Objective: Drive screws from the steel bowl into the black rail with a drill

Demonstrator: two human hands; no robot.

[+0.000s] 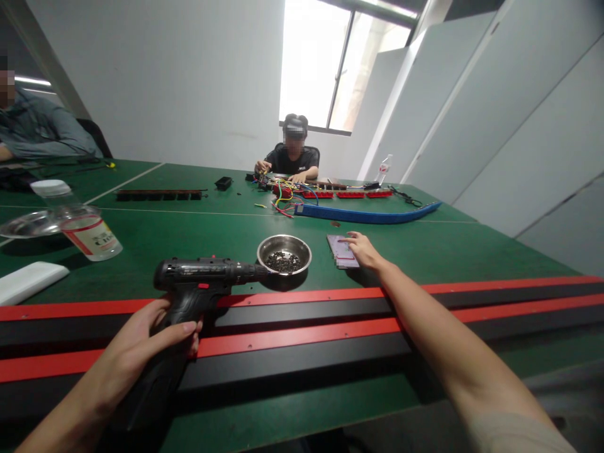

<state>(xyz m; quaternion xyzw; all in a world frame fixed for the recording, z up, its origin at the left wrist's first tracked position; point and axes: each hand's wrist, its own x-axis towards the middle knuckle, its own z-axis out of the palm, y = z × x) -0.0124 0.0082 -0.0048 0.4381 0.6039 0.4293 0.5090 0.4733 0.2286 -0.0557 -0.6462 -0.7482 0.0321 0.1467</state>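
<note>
My left hand (146,340) is wrapped around the grip of a black cordless drill (207,275), whose chuck points right, toward a round metal bowl (284,238). Small dark screws (283,261) lie in that bowl. Farther right, my right hand (362,250) reaches over a phone (340,251) lying flat on the table, its fingers stretched out and touching the lit screen. Two long red and black bars (302,336) run side by side across the table in front of me, under the drill and my right forearm.
A plastic bottle (92,233) stands at the left by a metal dish (33,224) and a white object (33,280). Across the green table (226,220), a co-worker (293,157) handles coloured wires (283,192) behind a blue strip (368,214). Another person (42,126) sits far left.
</note>
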